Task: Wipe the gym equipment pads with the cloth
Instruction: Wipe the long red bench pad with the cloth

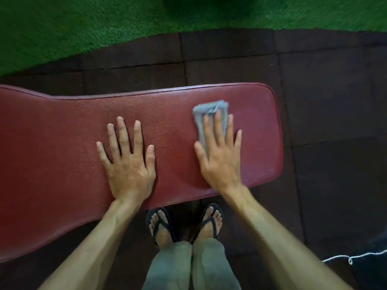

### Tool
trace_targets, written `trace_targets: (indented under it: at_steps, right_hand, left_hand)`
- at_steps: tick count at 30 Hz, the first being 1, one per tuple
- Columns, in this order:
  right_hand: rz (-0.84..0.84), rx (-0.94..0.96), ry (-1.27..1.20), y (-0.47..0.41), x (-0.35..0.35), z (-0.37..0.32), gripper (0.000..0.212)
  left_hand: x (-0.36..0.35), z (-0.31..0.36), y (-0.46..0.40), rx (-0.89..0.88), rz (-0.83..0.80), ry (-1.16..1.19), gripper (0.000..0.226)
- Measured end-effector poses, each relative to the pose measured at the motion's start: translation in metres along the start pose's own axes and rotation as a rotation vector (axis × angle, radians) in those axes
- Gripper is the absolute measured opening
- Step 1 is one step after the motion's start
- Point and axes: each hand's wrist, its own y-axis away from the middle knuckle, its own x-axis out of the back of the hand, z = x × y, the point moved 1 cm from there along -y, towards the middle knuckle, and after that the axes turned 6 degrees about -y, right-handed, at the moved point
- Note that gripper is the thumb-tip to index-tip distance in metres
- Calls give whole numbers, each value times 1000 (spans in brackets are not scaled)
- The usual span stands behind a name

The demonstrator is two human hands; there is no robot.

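A long dark red padded bench (pixel 62 164) runs across the view from the left edge to a rounded right end. My left hand (pixel 127 162) lies flat on the middle of the pad, fingers straight and spread. My right hand (pixel 219 155) presses flat on a folded grey cloth (pixel 206 110) near the pad's right end. The cloth sticks out past my fingertips and beside my thumb; the part under the palm is hidden. The right hand is slightly blurred.
Dark rubber floor tiles (pixel 324 101) surround the bench. Green artificial turf (pixel 83 24) lies beyond it. My feet in black sandals (pixel 184 222) stand at the bench's near edge. A white cord (pixel 351 257) lies on the floor at the lower right.
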Motion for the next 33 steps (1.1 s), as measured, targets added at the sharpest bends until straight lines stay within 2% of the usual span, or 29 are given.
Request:
trace_targets:
  at_steps: [3,8,11,15,22,24,27,30,33]
  right_hand:
    - [-92,134,100,56,-3,20,61]
    - [-76,12,214,62,15,56,65]
    - [-32,27,194,54,11,46,73]
    - [28,-2,161,49,-2,46,74]
    - [118,43,43,45,-3,51,56]
    - [146,30,-57,44,3,48,51]
    - [112,-90,-318,52,25,35,49]
    - [-1,-226,-576,83,64,3,45]
    - [-16,-309,-743,135,109,-31,40]
  left_hand:
    - [0,-1,0,4,-1,-4,63]
    - [-3,-2,1,-4,-9,7,63]
    - [-3,-1,2,5,-14,14,62]
    - [-5,-2,2,5,-19,15,62]
    - [-4,-1,3,-8,-24,4,61]
    - [-2,-2,2,-16,-51,7,61]
    - [19,-1,0,-37,-166,81,62]
    - [66,6,10,-71,-398,207,63]
    - [126,19,51,-242,-589,225,59]
